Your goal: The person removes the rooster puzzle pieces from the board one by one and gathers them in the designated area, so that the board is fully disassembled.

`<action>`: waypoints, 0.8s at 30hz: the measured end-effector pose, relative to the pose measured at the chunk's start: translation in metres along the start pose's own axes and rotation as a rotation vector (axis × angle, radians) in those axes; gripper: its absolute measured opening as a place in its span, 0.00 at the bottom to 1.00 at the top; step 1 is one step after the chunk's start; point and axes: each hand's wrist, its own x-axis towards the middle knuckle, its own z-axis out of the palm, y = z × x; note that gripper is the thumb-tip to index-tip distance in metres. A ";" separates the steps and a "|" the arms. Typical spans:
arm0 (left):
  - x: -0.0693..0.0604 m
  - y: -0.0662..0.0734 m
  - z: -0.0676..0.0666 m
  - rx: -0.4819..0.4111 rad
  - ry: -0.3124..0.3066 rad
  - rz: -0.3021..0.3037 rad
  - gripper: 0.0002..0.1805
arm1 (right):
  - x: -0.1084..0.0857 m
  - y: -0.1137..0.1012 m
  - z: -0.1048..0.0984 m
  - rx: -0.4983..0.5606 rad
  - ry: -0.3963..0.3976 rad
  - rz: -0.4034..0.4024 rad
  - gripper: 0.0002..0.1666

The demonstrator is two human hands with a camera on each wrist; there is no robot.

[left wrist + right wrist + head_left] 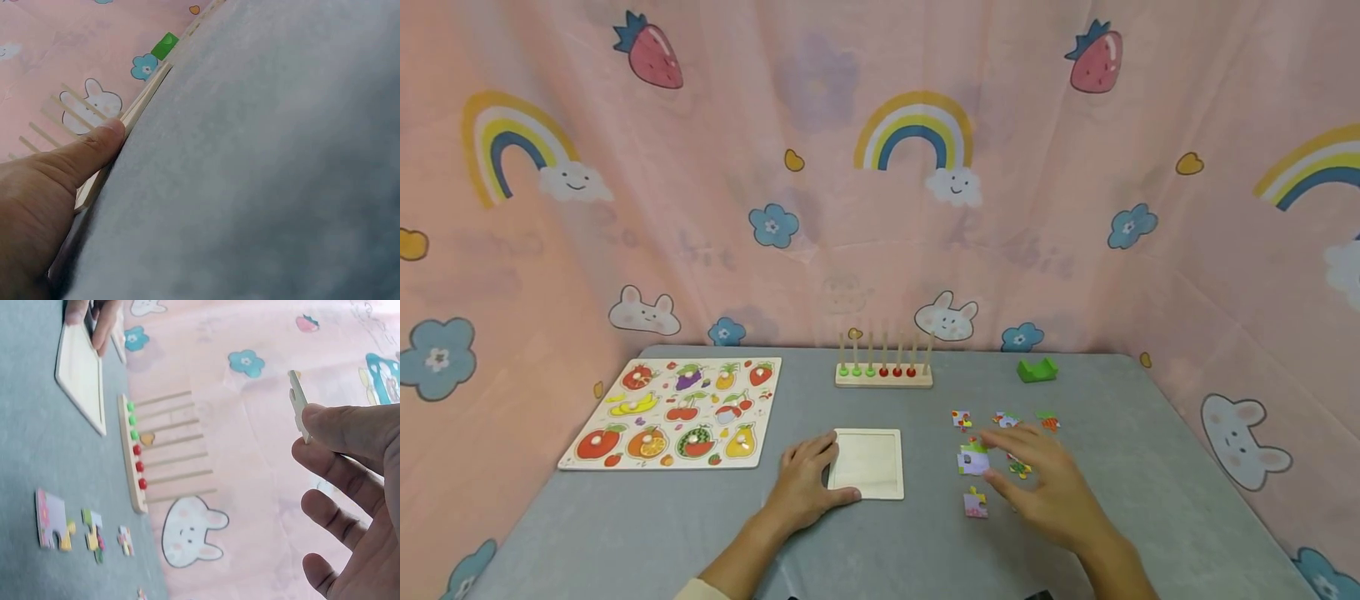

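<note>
In the head view my left hand grips the left side of a square, shallow wooden tray that lies on the table, its thumb at the near edge. The left wrist view shows that thumb pressed against the tray's rim. My right hand pinches a thin jigsaw piece between thumb and forefinger, raised over the table, the other fingers loosely spread. From the head view the held piece looks pale purple. Loose jigsaw pieces lie around and below this hand, including a purple-and-yellow one.
A fruit peg puzzle board lies at the left. At the back stand a wooden rack with upright pegs and green and red beads, and a green block. More pieces lie near the right hand. A pink curtain borders the table.
</note>
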 end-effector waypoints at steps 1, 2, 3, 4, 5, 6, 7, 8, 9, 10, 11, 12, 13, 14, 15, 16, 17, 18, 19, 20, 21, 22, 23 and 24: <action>0.000 0.000 0.000 0.001 -0.001 0.000 0.46 | -0.002 0.002 -0.002 -0.006 0.006 0.001 0.34; 0.000 0.000 0.000 0.001 -0.002 0.000 0.46 | -0.004 0.003 -0.005 -0.010 0.012 0.003 0.35; 0.000 0.000 0.000 0.000 -0.002 0.000 0.46 | -0.006 0.005 -0.007 -0.014 0.013 0.007 0.36; 0.000 0.000 0.000 -0.001 0.000 0.001 0.46 | -0.008 0.006 -0.009 -0.017 0.011 0.017 0.37; 0.000 0.000 0.001 -0.001 0.001 0.001 0.46 | -0.009 0.007 -0.011 -0.019 0.010 0.028 0.37; 0.000 0.000 0.001 -0.001 0.002 0.001 0.46 | -0.011 0.008 -0.012 -0.023 0.009 0.032 0.37; -0.001 0.000 0.001 -0.002 0.004 0.001 0.46 | -0.012 0.009 -0.014 -0.024 0.005 0.040 0.37; 0.000 0.000 0.001 -0.001 0.004 0.000 0.46 | -0.014 0.010 -0.016 -0.023 -0.003 0.053 0.37; 0.000 0.000 0.001 0.000 0.004 0.000 0.46 | -0.016 0.011 -0.017 -0.025 -0.010 0.067 0.36; 0.000 0.000 0.001 0.002 0.004 -0.002 0.46 | -0.017 0.012 -0.019 -0.025 -0.013 0.075 0.35; 0.000 0.000 0.001 0.005 0.002 -0.004 0.46 | -0.019 0.013 -0.020 -0.020 -0.014 0.072 0.35; 0.000 0.000 0.001 0.006 0.002 -0.005 0.46 | -0.021 0.015 -0.022 -0.021 -0.017 0.076 0.34; 0.000 0.000 0.000 0.008 0.001 -0.006 0.46 | -0.023 0.017 -0.024 -0.023 -0.020 0.086 0.34; 0.000 0.000 0.000 0.009 0.001 -0.006 0.46 | -0.025 0.019 -0.026 -0.025 -0.018 0.090 0.34; 0.000 0.000 0.000 0.008 0.002 -0.005 0.46 | -0.028 0.021 -0.027 -0.034 -0.012 0.092 0.34; 0.000 -0.001 0.000 0.008 0.002 -0.003 0.46 | -0.030 0.023 -0.029 -0.042 -0.004 0.096 0.34; 0.000 0.000 0.000 0.006 0.004 -0.002 0.46 | -0.033 0.026 -0.031 -0.049 0.001 0.097 0.34; 0.000 0.000 0.000 0.004 0.004 0.000 0.46 | -0.036 0.028 -0.032 -0.056 0.008 0.108 0.34; 0.000 0.000 0.000 0.001 0.005 0.001 0.46 | -0.039 0.030 -0.033 -0.061 0.015 0.111 0.35; 0.000 0.000 0.000 0.001 0.005 0.001 0.46 | -0.042 0.033 -0.035 -0.065 0.021 0.113 0.35; 0.000 0.000 0.000 0.005 0.004 0.001 0.46 | -0.044 0.035 -0.036 -0.070 0.025 0.116 0.35; 0.000 0.000 0.000 0.006 0.003 -0.001 0.46 | -0.047 0.037 -0.036 -0.074 0.029 0.116 0.35; 0.000 0.000 0.000 0.007 0.000 -0.002 0.46 | -0.049 0.040 -0.037 -0.075 0.028 0.115 0.36; 0.000 0.000 0.000 0.007 -0.002 -0.004 0.46 | -0.051 0.042 -0.038 -0.076 0.032 0.121 0.36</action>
